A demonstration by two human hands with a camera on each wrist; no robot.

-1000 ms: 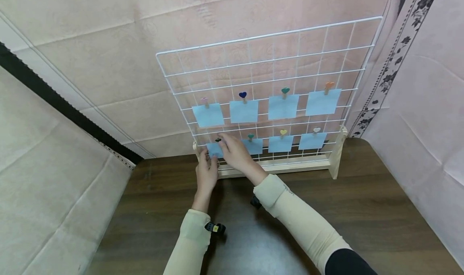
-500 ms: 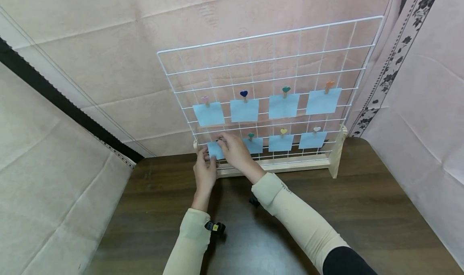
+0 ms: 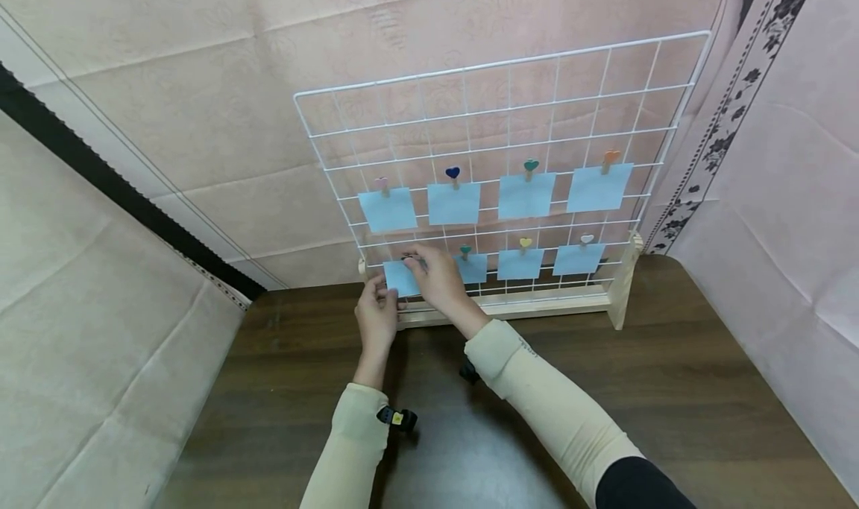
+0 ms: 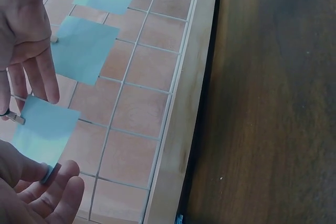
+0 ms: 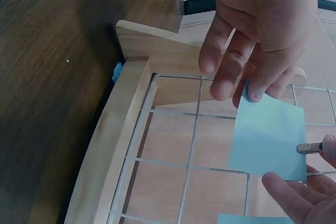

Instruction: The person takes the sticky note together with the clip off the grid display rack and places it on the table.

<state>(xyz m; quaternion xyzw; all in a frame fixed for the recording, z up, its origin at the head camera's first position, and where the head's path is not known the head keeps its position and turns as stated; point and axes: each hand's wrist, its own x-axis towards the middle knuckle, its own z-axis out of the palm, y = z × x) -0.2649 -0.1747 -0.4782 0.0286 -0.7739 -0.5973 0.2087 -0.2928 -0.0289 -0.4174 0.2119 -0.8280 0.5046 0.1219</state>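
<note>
Small dark marks are showing on the right cuff [image 3: 528, 349] (too tiny to read), and a yellow label is showing on the black left wrist camera [image 3: 398, 419]. The note [image 5: 270, 137] is hanging at the lower left of the white grid [image 3: 503, 62] — a plain, pale blue square. The left hand [image 3: 376, 311] is pinching its lower left corner under the thumb, while the right hand [image 3: 439, 278] is pinching the wooden clip [image 5: 310, 148] at its top edge; whether that clip is also biting a wire, I cannot tell. Seven more notes [image 3: 527, 196] are hanging under heart clips [image 3: 452, 173] — the nearest being partly covered by the right hand. A wooden base [image 3: 537, 306] is holding the grid upright on the brown table [image 3: 671, 390].
</note>
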